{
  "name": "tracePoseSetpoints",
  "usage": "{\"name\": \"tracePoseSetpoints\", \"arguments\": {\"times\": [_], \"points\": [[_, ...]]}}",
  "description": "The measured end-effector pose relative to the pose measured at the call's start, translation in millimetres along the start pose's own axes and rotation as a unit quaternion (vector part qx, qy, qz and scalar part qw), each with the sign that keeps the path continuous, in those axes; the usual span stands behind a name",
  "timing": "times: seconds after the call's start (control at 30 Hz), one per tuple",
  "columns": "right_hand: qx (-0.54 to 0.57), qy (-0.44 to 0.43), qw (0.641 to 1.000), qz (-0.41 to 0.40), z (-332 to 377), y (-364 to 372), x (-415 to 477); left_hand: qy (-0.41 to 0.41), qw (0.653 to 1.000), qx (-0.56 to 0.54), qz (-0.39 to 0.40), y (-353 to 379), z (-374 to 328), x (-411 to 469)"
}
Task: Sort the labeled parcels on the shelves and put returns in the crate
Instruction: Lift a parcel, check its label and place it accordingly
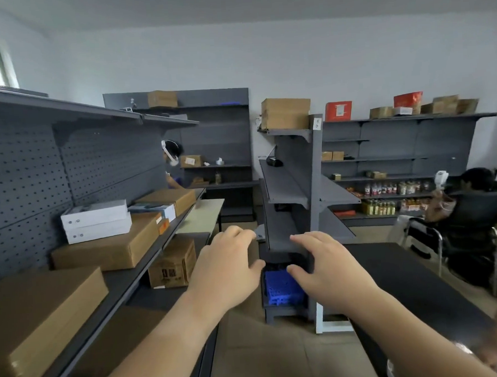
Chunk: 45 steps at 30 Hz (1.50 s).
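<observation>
Fingers [238,232]: spread and loosely bent on both hands, palms down, holding nothing and touching nothing.
Left hand [227,271]: reaches out over the aisle, just off the front edge of the left shelf [122,283].
Right hand [331,272]: level with the other, a gap between them.
Parcels: along the left shelf. A big brown box [38,320] sits at the near end. Past it is a flat brown box [109,249] with two white boxes [96,220] stacked on its rear part, and more cartons lie toward the far end. No labels can be read from here.
Crate [280,287]: blue, low down at the near end of the middle shelf unit [316,184], seen through the gap between the hands.
Key relation: the parcels lie to the left of both hands, so the left hand is nearer. The flat brown box has its long side running along the shelf, away from the person. The crate is straight ahead and below.
Likely next move: a turn to the left to take a parcel, since neither hand carries one yet.
Others: one person stands behind the far end of the left shelf, another sits at the right.
</observation>
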State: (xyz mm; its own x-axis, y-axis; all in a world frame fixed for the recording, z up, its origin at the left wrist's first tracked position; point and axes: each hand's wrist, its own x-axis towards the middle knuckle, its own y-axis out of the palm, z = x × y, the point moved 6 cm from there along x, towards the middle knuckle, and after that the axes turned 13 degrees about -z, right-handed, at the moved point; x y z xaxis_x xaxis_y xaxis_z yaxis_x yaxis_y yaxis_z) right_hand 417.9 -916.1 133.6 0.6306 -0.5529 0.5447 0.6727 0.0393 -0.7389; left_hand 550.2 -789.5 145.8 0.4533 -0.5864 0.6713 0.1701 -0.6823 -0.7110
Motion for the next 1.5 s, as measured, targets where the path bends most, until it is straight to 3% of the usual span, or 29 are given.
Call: {"name": "tracePoseSetpoints", "arguments": {"times": [0.27,0.53,0.83,0.97,1.13,1.5], "points": [[0.04,-0.013,0.999,0.005,-37,66,94,-0.027,0.999,0.025,-0.005,57,41,62],[0.127,-0.134,0.981,0.055,-6,166,212,-0.17,0.979,0.107,-0.032,66,125,101],[0.246,-0.311,0.893,0.213,147,287,197,-0.406,0.872,0.256,-0.097,-6,219,-14],[0.291,-0.353,0.846,0.275,201,323,169,-0.464,0.825,0.303,-0.109,-38,235,-71],[0.341,-0.382,0.807,0.295,248,352,147,-0.513,0.787,0.315,-0.136,-60,250,-116],[0.349,-0.352,0.801,0.336,287,419,145,-0.617,0.717,0.284,-0.155,-58,290,-167]]}}
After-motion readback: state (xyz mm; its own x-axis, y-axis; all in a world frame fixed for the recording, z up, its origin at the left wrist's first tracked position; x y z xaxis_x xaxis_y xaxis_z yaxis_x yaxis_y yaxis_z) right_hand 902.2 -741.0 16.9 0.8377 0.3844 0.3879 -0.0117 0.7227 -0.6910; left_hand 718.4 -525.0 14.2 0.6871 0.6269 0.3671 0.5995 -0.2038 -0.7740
